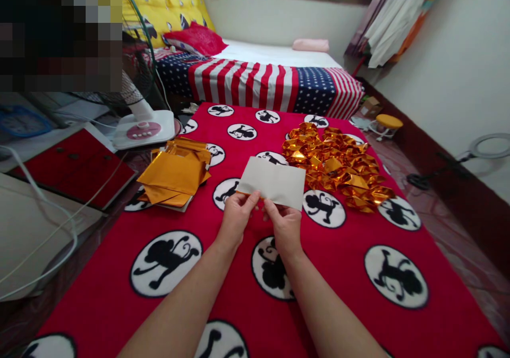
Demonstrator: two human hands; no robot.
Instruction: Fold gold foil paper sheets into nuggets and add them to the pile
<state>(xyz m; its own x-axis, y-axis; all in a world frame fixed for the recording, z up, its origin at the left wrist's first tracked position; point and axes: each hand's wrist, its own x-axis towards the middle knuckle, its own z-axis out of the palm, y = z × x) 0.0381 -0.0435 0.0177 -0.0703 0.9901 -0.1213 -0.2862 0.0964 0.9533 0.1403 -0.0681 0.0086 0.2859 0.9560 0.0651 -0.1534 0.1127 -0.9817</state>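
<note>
A paper sheet (274, 180), pale on the side facing me, is held above the red cloth, with a thin orange edge showing along its near side. My left hand (239, 212) pinches that near edge left of its middle. Close beside it, my right hand (285, 222) grips the same edge with thumb and fingers. To the left lies a stack of shiny gold-orange sheets (173, 172), unevenly piled. Folded shiny orange foil pieces (334, 164) form a heap to the right, beyond my right hand.
The red cloth (334, 283) has round monkey prints. At the left stand a white fan base (145, 129) and a red box (75, 167). Beyond is a bed (255, 84) with a striped, starred cover. A yellow stool (388, 121) and a ring-shaped stand (492, 145) are at the right.
</note>
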